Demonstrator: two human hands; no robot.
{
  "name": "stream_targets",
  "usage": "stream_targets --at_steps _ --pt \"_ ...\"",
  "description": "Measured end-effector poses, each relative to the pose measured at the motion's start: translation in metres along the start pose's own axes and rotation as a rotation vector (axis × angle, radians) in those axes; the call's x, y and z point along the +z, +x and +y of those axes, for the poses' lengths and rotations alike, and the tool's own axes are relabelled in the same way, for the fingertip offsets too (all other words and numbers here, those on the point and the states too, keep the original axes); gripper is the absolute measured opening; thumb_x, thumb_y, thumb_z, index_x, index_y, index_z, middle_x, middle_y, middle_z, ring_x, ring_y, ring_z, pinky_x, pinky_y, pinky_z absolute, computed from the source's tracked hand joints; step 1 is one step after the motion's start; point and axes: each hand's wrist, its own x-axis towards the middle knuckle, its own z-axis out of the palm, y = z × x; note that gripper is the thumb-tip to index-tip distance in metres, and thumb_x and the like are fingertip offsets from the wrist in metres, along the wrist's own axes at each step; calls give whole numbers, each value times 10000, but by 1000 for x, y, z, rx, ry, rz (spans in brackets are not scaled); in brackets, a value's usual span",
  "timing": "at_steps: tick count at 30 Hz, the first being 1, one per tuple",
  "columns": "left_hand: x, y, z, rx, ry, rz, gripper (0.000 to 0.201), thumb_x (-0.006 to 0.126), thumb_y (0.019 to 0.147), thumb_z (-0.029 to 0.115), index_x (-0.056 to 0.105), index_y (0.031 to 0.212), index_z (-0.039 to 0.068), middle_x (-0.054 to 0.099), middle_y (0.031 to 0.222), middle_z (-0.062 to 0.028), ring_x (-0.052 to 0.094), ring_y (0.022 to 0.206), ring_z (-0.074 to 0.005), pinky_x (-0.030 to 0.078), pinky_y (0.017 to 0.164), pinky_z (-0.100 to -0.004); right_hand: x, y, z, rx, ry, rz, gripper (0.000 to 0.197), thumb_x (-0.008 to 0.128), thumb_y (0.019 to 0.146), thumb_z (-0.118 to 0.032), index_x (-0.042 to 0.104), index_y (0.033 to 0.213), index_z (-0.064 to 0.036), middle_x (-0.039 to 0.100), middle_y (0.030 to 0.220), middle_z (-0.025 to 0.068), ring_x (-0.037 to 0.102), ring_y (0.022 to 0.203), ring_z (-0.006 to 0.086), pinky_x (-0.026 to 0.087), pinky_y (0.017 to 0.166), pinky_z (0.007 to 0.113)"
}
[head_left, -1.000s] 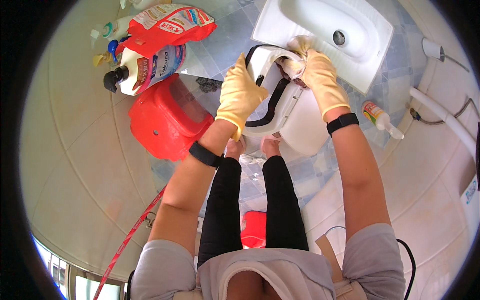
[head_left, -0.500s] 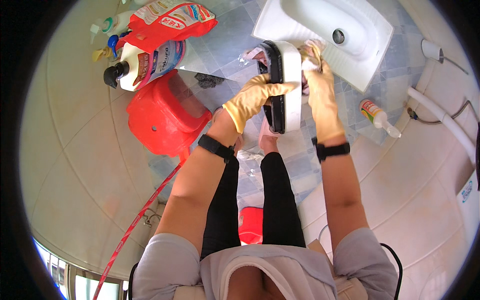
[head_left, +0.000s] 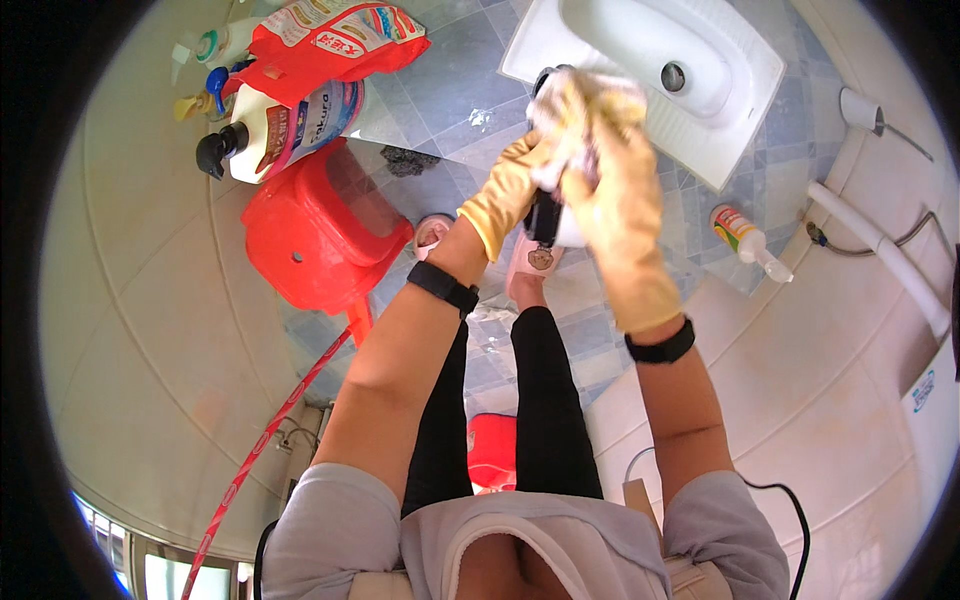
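Both gloved hands are working close together here, up above the pink slippers (head_left: 535,265): the left hand (head_left: 515,185) is gripping the white-and-black part (head_left: 543,218) along its left side, fingers clamping on it, their tips hiding behind the cloth (head_left: 575,105). And the right hand (head_left: 620,210) is pressing that bunched cloth over the upper end, its fingers closing on the fabric! The part is hanging off the floor (head_left: 480,50), mostly disappearing under cloth and gloves, its black edge and a patch of white showing below. Beyond the hands, the squat toilet (head_left: 735,150) is lying ahead and to the right, with a small bottle (head_left: 738,232) sitting on the tiles nearer the wall. Over on the left, the red dustpan (head_left: 310,240) is resting beside a pump bottle (head_left: 275,135), and a red bag (head_left: 335,55) is partly covering that bottle.
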Motion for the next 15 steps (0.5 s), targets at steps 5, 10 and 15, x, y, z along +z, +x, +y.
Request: stream_targets --at_steps 5,10,15 --pt "34 -10 3 -136 337 76 217 642 944 262 610 1062 83 685 869 -57 632 599 -119 549 514 -271 -21 90 31 267 68 12 449 702 784 -203 623 1211 -91 652 1048 193 643 976 349 507 873 415" --pt "28 7 -12 -40 -121 17 395 510 994 401 549 1182 55 670 1065 -116 670 973 -257 575 817 -388 -6 79 33 44 47 84 427 718 768 -222 638 1168 -96 670 1054 178 640 978 341 516 861 412" --pt "39 15 23 -43 -513 113 618 548 922 568 547 1285 68 625 1234 -105 635 1061 -226 542 919 -391 -9 35 4 75 97 -69 432 723 757 -135 636 1179 -106 636 983 168 641 919 348 518 816 411"
